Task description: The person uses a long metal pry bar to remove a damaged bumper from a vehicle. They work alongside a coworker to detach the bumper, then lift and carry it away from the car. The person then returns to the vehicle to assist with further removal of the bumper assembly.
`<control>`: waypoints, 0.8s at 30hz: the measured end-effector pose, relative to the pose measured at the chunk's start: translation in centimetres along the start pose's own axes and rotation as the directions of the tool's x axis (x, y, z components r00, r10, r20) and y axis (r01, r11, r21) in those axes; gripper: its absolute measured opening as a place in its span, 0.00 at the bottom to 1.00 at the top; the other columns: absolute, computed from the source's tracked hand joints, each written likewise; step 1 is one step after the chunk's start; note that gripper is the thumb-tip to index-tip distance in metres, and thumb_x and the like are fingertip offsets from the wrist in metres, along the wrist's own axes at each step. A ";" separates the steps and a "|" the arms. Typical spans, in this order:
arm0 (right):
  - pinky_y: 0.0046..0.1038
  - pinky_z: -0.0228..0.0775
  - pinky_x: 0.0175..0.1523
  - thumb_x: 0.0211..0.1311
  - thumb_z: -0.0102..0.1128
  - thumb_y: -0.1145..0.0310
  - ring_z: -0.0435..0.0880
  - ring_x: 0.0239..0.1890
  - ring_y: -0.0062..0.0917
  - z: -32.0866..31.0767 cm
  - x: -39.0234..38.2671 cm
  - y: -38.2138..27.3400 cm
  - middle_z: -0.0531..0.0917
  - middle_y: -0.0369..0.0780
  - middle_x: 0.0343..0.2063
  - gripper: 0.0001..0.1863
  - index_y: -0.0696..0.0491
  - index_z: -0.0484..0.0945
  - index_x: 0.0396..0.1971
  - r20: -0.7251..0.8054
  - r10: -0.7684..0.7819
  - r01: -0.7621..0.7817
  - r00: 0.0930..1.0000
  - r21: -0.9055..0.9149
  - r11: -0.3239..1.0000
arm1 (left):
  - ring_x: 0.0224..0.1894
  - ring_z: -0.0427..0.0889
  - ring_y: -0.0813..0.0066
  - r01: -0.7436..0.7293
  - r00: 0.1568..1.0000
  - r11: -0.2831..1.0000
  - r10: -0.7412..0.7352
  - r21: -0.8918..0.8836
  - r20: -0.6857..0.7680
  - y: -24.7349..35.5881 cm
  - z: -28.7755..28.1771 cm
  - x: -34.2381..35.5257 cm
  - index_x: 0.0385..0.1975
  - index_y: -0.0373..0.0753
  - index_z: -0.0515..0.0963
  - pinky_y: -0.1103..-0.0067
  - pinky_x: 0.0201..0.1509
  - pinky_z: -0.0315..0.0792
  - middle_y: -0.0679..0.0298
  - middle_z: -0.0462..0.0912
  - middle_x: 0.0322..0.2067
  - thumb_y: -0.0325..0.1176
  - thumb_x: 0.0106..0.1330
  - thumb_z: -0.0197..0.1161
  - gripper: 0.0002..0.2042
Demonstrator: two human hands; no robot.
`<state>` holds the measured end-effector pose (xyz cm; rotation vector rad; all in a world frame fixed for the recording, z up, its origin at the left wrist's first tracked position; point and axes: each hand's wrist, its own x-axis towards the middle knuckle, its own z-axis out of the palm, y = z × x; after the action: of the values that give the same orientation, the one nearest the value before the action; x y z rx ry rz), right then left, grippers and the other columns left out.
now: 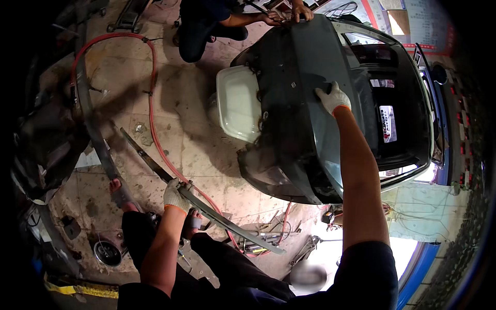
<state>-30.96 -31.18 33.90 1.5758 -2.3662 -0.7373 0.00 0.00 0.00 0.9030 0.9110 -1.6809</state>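
My left hand [176, 197], in a white knit glove with an orange cuff, is closed around a long, narrow, slightly curved dark strip [232, 225]. The strip slants across the floor area in front of my legs, its thin end far left and its other end near right. My right hand [335, 100], gloved the same way, lies with fingers apart on the dark grey rear lid [310, 57] of a car body. Below the lid, a pale rounded rectangular panel [238, 101] sticks out from the car's rear. Whatever lies under my right palm is hidden.
A co-worker [206, 23] crouches at the far side, hands at the lid's far edge. A red hose [153, 103] loops over the stained tiled floor and passes under the strip. Tools [263, 240] lie near right; a round dark container [107, 253] stands near left.
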 end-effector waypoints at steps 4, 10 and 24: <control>0.33 0.63 0.63 0.55 0.46 0.36 0.68 0.62 0.38 0.9 0.6 1.0 0.67 0.50 0.60 0.49 0.58 0.49 0.67 -0.033 -0.026 0.026 0.999 0.006 1.000 | 0.27 0.75 0.62 0.006 1.000 1.000 -0.006 0.004 0.001 -0.5 0.3 -2.0 0.26 0.39 0.65 0.66 0.46 0.75 0.60 0.70 0.27 0.35 0.64 0.55 0.09; 0.33 0.64 0.62 0.54 0.48 0.37 0.68 0.61 0.38 0.5 -0.9 0.1 0.68 0.51 0.59 0.47 0.60 0.55 0.64 -0.044 0.006 -0.008 0.999 -0.043 0.999 | 0.24 0.70 0.64 0.073 0.996 0.996 -0.076 -0.060 -0.057 -0.1 0.6 -2.6 0.27 0.40 0.62 0.69 0.34 0.72 0.59 0.68 0.23 0.35 0.64 0.55 0.10; 0.35 0.61 0.63 0.54 0.51 0.41 0.71 0.58 0.43 0.2 -1.5 -0.1 0.74 0.54 0.53 0.43 0.60 0.61 0.61 -0.037 0.015 -0.014 0.999 0.039 0.999 | 0.24 0.72 0.66 -0.014 0.998 1.000 0.013 0.013 0.061 -0.3 0.8 -0.7 0.26 0.43 0.66 0.67 0.38 0.71 0.65 0.70 0.22 0.35 0.64 0.54 0.07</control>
<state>-30.38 -29.83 33.87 1.5719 -2.3769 -0.6573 -0.24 -0.41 1.02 0.8605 0.8514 -1.6955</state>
